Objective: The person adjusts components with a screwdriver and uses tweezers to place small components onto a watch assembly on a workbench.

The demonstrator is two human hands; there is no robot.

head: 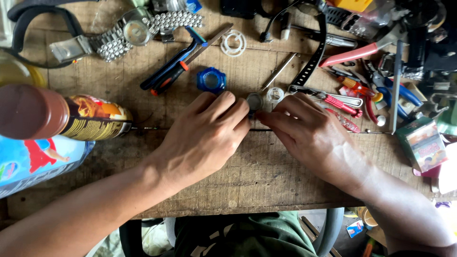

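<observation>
Steel-grey, the small round watch case (254, 101) sits pinched between the fingertips of the left hand (204, 138) and right hand (309, 135) on the wooden bench (257, 176). It could likely squirt loose among the clutter (blue watch bezel (211, 80) nearby) if the squeeze goes uneven.

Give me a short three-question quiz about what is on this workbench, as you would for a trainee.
1. True or false: both hands meet at one small round metal part.
2. Which colour is the watch case just beyond the left hand: A red, B blue, C white?
3. On which side of the wooden table does the brown-capped bottle lie?

Key: 1 true. 2 B. 3 The left side, far from the right hand.
</observation>
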